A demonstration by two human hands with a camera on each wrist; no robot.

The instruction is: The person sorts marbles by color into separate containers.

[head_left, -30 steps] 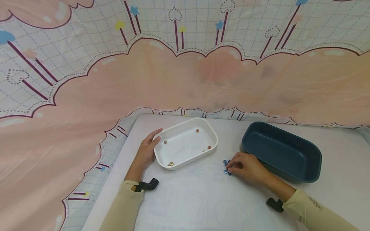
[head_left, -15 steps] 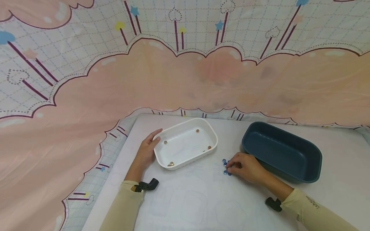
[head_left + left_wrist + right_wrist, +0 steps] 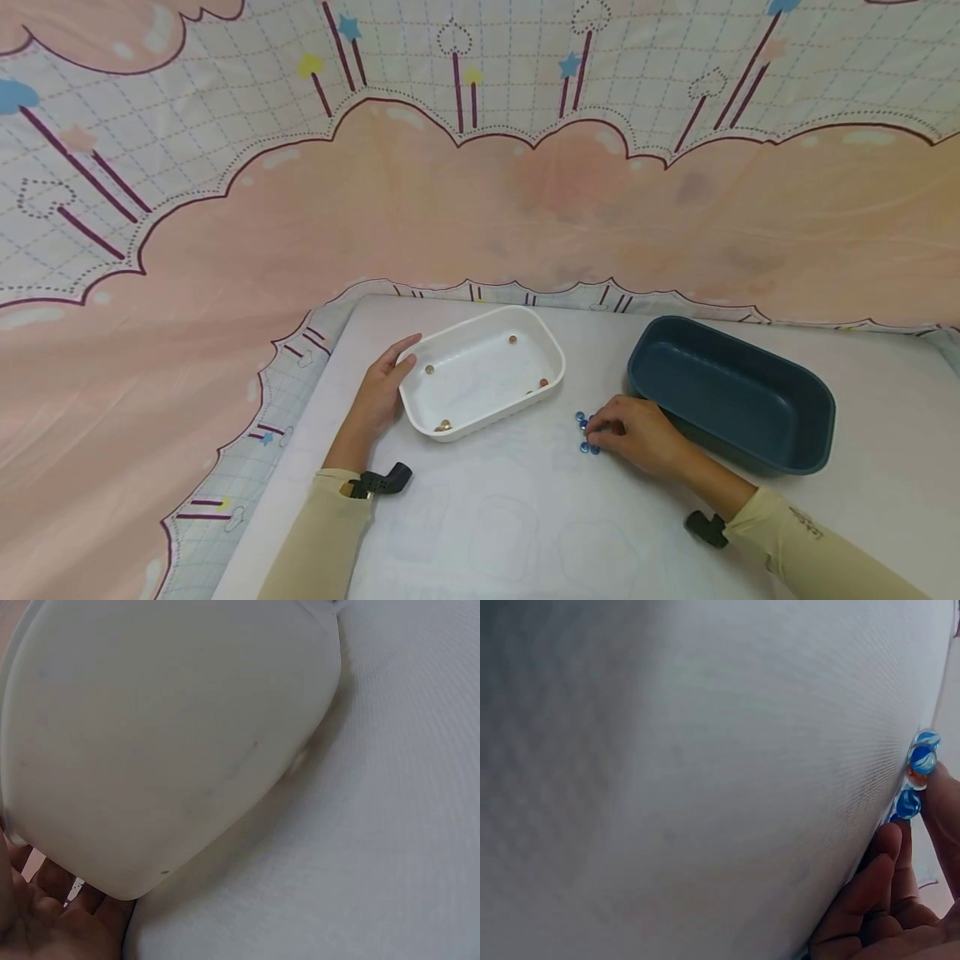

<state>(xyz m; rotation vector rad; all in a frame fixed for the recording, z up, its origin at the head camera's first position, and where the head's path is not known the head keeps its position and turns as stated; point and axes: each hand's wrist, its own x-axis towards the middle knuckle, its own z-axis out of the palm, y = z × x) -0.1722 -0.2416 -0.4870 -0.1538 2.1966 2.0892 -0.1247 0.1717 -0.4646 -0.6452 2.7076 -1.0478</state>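
Blue marbles (image 3: pixel 584 447) lie between the white tray (image 3: pixel 487 367), left, and the dark tray (image 3: pixel 731 392), right. The right hand (image 3: pixel 639 435) bends its fingers at them; whether pinching 1, I can't tell. The left hand (image 3: pixel 381 387) grips the white tray's left end.

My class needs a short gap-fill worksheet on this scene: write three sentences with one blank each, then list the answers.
1. Golden-brown marbles lie inside the ____ tray, which the left hand holds at one end.
2. The right hand is at a cluster of small ____ marbles on the table.
3. In the head view, the dark tray stands to the ____ of that cluster.

Missing words: white; blue; right
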